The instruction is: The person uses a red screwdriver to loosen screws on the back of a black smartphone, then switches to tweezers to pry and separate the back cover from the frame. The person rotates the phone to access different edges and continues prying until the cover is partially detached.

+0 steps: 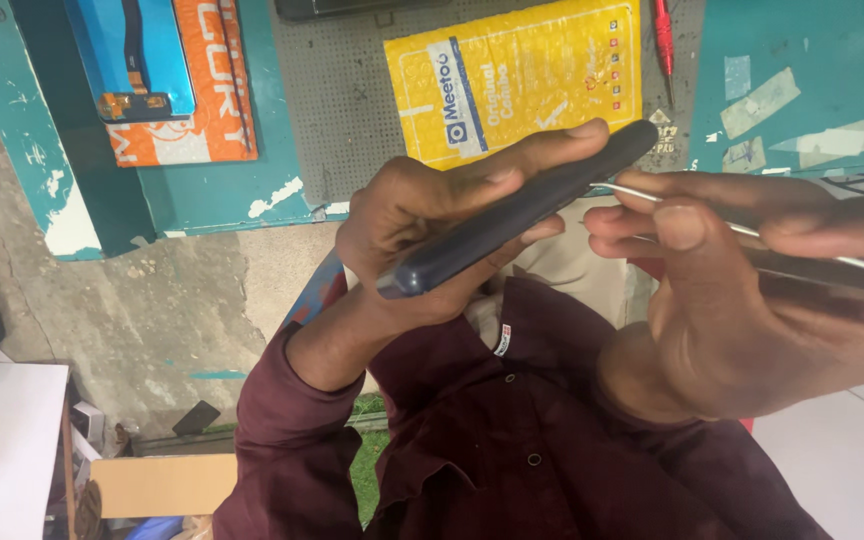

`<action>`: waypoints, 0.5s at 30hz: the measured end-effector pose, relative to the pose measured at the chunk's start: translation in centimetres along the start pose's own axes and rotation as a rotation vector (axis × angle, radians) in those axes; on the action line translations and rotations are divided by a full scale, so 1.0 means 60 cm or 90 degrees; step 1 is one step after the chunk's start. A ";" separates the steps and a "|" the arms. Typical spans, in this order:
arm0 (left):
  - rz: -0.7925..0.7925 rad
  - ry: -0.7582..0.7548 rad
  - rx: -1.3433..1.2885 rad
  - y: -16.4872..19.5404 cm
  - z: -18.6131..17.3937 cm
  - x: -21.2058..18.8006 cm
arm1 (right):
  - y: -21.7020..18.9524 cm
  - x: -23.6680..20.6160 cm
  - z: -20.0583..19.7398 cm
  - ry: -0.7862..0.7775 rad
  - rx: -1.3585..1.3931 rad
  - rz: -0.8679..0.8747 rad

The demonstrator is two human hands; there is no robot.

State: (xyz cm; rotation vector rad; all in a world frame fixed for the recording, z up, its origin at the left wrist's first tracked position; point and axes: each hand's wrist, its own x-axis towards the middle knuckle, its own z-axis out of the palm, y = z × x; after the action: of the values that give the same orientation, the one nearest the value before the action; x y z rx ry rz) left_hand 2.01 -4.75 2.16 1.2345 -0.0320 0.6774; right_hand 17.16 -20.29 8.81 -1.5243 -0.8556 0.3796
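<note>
Phone (pixel 517 212), dark and slim, is held edge-on in mid-air at picture centre, tilted with its far end raised toward the right, in front of a maroon shirt (pixel 512 440) and clear of every surface. At far left, a white panel (pixel 2 450) fills the lower corner, with a brown cardboard piece (pixel 157 485) beside it and rough grey concrete (pixel 182 300) behind. Next, the teal counter (pixel 222 190), paint chipped to white at its edges, carries an orange package (pixel 207 90) with a blue phone-screen part (pixel 132 55) lying on it. A grey perforated mat (pixel 347 110) follows, bearing a yellow padded envelope (pixel 522 75). The left hand (pixel 422 220) is curled around the phone, thumb laid along its upper edge and fingers closed beneath. To the right, a red pen-like tool (pixel 663 35) lies at the mat's edge. The right hand (pixel 742 290) is pressed together on a thin metal tool (pixel 672 205), pinching it between thumb and fingers; the tool's tip meets the phone's raised end. Beyond it, the counter shows pale tape strips (pixel 762 100) stuck to the paint.
</note>
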 end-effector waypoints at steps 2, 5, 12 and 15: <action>-0.004 -0.017 -0.029 0.000 -0.005 0.000 | 0.003 0.002 -0.004 -0.020 0.002 -0.023; -0.017 -0.025 -0.080 -0.001 -0.008 0.002 | -0.004 0.008 -0.012 -0.065 -0.050 -0.023; -0.066 -0.026 -0.206 0.003 -0.017 0.004 | -0.011 0.026 -0.028 -0.171 -0.177 -0.142; -0.006 -0.047 -0.126 -0.001 -0.018 0.011 | -0.008 0.025 -0.029 -0.130 -0.083 -0.047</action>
State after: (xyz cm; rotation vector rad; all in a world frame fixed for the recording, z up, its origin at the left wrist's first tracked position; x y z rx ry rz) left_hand 2.23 -3.53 1.97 1.0673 -0.1514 0.6050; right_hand 19.21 -20.49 9.92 -1.5873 -1.1125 0.4377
